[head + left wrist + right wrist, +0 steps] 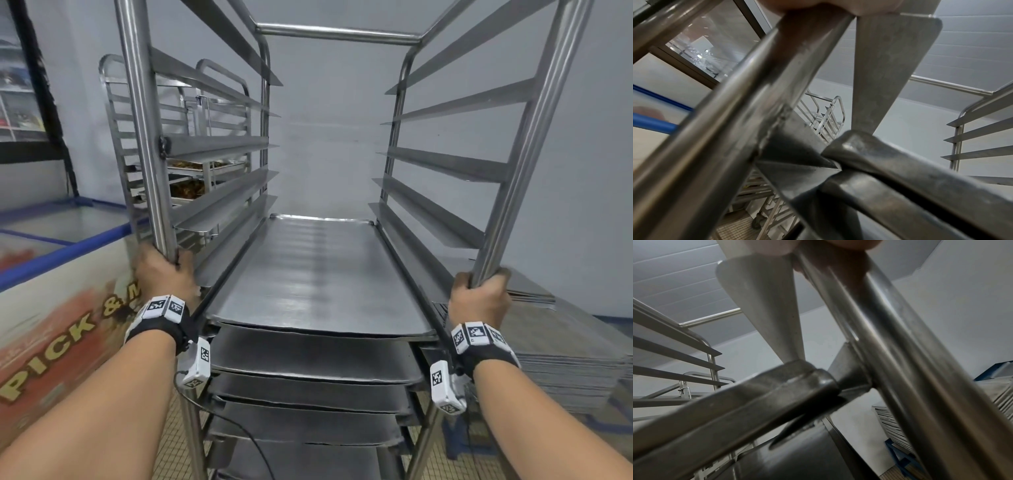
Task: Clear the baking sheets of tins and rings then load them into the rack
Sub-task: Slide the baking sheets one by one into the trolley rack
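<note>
A steel rack [337,34] stands right in front of me, with several empty baking sheets [315,274] slid into its lower rails. My left hand [164,270] grips the rack's front left post [144,137]. My right hand [479,294] grips the front right post [534,137]. The left wrist view shows that left post [731,113] close up under the fingers [834,6], and a sheet's rim [900,186]. In the right wrist view the right post [890,345] runs under the fingers [777,246]. No tins or rings are in view.
A tall stack of baking sheets [565,359] sits at the right on a blue stand. A chest freezer [61,291] with a "PICK" print stands at the left. Behind the rack's left side is a second rack [191,164] holding trays of food. Tiled floor lies below.
</note>
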{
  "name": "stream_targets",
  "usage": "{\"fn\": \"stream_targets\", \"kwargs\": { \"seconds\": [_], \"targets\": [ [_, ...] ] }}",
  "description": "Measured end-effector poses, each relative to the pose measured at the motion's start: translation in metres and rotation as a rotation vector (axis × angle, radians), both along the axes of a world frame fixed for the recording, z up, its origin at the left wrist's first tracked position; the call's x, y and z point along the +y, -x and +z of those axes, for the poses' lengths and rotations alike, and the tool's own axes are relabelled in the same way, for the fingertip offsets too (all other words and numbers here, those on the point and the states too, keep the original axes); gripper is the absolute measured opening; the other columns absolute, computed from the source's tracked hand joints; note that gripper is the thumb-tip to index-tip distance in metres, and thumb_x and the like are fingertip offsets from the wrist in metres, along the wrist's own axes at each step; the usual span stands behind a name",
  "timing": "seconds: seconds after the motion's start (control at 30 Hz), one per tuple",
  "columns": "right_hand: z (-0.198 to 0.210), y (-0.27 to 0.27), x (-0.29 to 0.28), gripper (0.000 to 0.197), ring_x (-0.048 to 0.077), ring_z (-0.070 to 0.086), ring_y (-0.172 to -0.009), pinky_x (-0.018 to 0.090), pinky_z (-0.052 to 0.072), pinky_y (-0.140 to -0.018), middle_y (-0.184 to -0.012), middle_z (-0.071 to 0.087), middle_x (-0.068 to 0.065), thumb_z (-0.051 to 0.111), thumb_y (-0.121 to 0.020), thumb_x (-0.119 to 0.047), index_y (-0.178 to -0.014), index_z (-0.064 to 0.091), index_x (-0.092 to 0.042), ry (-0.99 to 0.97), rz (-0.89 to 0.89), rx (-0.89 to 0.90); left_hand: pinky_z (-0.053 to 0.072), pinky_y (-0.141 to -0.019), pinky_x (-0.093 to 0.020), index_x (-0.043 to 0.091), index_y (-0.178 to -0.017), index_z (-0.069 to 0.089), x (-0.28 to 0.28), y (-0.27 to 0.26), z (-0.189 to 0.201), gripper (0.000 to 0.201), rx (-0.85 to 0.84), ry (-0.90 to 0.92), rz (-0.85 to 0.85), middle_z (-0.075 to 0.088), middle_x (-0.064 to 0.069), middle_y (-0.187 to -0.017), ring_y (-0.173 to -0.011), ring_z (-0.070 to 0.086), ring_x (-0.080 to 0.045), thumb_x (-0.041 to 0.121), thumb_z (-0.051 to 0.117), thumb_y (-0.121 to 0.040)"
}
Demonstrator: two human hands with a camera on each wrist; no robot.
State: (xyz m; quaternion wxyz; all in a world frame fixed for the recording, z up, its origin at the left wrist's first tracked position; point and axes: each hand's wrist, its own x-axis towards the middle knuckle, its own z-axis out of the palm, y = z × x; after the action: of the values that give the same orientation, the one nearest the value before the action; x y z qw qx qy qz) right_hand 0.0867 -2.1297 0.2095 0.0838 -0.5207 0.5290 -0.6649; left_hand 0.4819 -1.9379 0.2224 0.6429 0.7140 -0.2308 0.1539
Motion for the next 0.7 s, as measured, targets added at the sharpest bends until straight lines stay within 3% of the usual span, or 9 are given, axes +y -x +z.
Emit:
{"fn": "stream_targets", "kwargs": {
  "seconds": [0.07,0.17,0.33,0.5,0.6,0.7],
  "targets": [
    [0.001,-0.003,-0.019,0.022,0.031,0.046,-0.066,0.034,0.035,-0.062,-0.080,0.054,0.022,0.058,-0.092,-0.014,-0.103,0.046,0.001,-0.015,0.000,-0.001,0.050,-0.075,-0.046,0.004,-0.114,0.050,-0.019,-0.003,0.000,0.032,0.012,-0.025,0.024,0.060,-0.022,-0.106,-0.089,0.061,-0.037,0.024,0.059,-0.092],
    [0.002,-0.009,-0.045,0.023,0.030,0.046,-0.070,0.033,0.033,-0.064,-0.083,0.054,0.023,0.058,-0.092,-0.012,-0.105,0.047,0.003,-0.053,0.016,-0.002,0.048,-0.074,-0.045,0.001,-0.113,0.049,-0.047,-0.009,0.000,0.032,0.027,-0.039,0.051,0.057,-0.023,-0.107,-0.089,0.059,-0.036,0.023,0.060,-0.092],
    [0.003,-0.026,-0.089,0.024,0.045,0.059,-0.079,0.034,0.035,-0.064,-0.090,0.060,0.034,0.059,-0.089,-0.008,-0.105,0.047,0.006,-0.078,0.026,0.005,0.050,-0.079,-0.052,0.002,-0.111,0.046,-0.088,-0.028,-0.003,0.029,0.015,-0.069,0.091,0.056,-0.027,-0.110,-0.096,0.059,-0.044,0.020,0.057,-0.091],
    [0.000,-0.045,-0.142,0.022,0.044,0.059,-0.079,0.036,0.038,-0.063,-0.087,0.059,0.030,0.057,-0.087,-0.007,-0.103,0.045,0.003,-0.095,0.008,0.020,0.046,-0.073,-0.048,0.000,-0.109,0.044,-0.132,-0.049,-0.006,0.027,-0.015,-0.091,0.109,0.054,-0.030,-0.107,-0.093,0.057,-0.044,0.015,0.055,-0.091],
    [0.001,-0.059,-0.171,0.021,0.042,0.058,-0.074,0.038,0.042,-0.061,-0.080,0.052,0.020,0.056,-0.088,-0.009,-0.102,0.043,0.002,-0.089,0.004,0.026,0.041,-0.072,-0.045,-0.001,-0.105,0.043,-0.160,-0.064,-0.008,0.024,-0.038,-0.054,0.090,0.053,-0.029,-0.103,-0.091,0.055,-0.043,0.013,0.054,-0.089],
    [0.000,-0.072,-0.199,0.020,0.042,0.059,-0.070,0.048,0.052,-0.060,-0.077,0.054,0.020,0.055,-0.088,-0.015,-0.097,0.040,-0.004,-0.085,-0.012,0.060,0.041,-0.070,-0.045,0.000,-0.104,0.043,-0.189,-0.076,-0.009,0.024,-0.057,-0.037,0.090,0.053,-0.027,-0.102,-0.089,0.053,-0.039,0.016,0.054,-0.089]
  ]
}}
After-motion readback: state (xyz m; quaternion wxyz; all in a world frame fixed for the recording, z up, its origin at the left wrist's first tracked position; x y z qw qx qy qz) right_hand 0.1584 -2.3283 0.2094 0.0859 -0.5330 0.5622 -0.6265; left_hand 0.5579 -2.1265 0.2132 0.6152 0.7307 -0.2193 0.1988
